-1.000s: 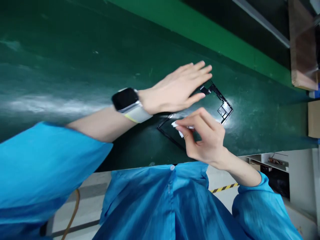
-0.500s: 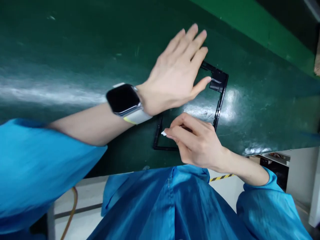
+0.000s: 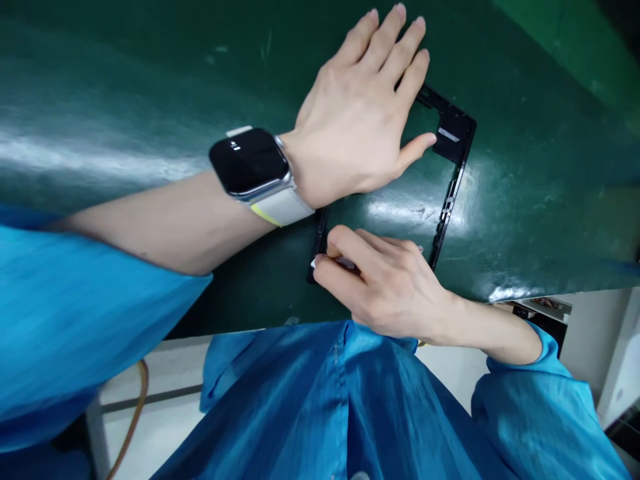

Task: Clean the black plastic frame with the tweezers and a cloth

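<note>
A thin black rectangular frame (image 3: 464, 157) lies on the green tabletop, with a wider black block (image 3: 450, 143) at its far right corner. My left hand (image 3: 357, 127) is spread palm down over the frame's far left part, fingers stretched out past its far edge and thumb reaching toward the block. Whether it presses on the frame I cannot tell. At the frame's near left corner, my right hand (image 3: 393, 283) is closed in a pinch. A small white piece (image 3: 313, 263) peeks out at its fingertips; most of it is hidden. The hand covers much of the near edge.
The glossy green table (image 3: 540, 220) extends to both sides, its near edge close to my body. A smartwatch (image 3: 249, 162) sits on my left wrist. Below the table edge, a brownish hose (image 3: 131, 417) hangs at the left, and a white panel stands at the right.
My right hand has moved left with the white piece, from inside the frame to its near left corner. My left hand stays spread over the frame. The view has shifted slightly.
</note>
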Demonstrator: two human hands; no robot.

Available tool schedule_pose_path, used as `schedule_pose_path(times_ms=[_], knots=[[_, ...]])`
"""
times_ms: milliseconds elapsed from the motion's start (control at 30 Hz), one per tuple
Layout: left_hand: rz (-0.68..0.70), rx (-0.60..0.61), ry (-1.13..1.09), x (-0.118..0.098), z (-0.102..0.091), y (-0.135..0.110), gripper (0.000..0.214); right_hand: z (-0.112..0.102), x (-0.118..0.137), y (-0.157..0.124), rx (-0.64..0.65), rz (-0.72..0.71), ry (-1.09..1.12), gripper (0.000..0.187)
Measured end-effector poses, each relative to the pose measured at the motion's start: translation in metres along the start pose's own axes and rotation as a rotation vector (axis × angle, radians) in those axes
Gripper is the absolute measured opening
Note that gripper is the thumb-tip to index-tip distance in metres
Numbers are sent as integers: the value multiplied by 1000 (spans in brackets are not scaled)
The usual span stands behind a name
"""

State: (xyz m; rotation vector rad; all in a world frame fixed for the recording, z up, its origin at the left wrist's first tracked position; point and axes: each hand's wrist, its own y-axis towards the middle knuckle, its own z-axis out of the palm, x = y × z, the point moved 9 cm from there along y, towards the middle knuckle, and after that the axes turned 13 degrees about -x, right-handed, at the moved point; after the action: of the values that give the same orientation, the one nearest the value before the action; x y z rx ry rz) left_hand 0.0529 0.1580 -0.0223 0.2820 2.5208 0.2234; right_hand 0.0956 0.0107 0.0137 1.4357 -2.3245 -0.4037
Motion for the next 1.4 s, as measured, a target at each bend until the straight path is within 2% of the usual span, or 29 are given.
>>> schedule_pose_path(times_ms=[167, 333, 600, 767, 833, 967, 1100, 1200, 1400], knots=[[-6, 6, 2, -1, 0, 2, 84, -1, 4, 5, 32, 2, -41, 30], [-28, 37, 24, -3, 0, 1, 85, 1, 16, 11, 61, -79, -149, 34], [-29, 102, 67, -7, -2, -1, 84, 3, 20, 8, 89, -158, -130, 31], [-29, 96, 58, -9, -2, -3, 84, 12, -2, -4, 273, -61, 100, 38], [-26, 86, 49, -9, -2, -3, 85, 6, -11, -6, 238, 0, 128, 38], [-7, 54, 22, -4, 1, -1, 90, -5, -15, -1, 156, 47, 32, 44], [-14, 52, 4, -1, 4, 0, 91, -4, -8, 10, 170, -13, -79, 57], [-27, 55, -5, -2, 3, -1, 92, -3, -4, 16, 167, -37, -115, 54], [-60, 75, -14, -3, 1, -2, 91, 14, 1, 17, 248, 33, -60, 51]])
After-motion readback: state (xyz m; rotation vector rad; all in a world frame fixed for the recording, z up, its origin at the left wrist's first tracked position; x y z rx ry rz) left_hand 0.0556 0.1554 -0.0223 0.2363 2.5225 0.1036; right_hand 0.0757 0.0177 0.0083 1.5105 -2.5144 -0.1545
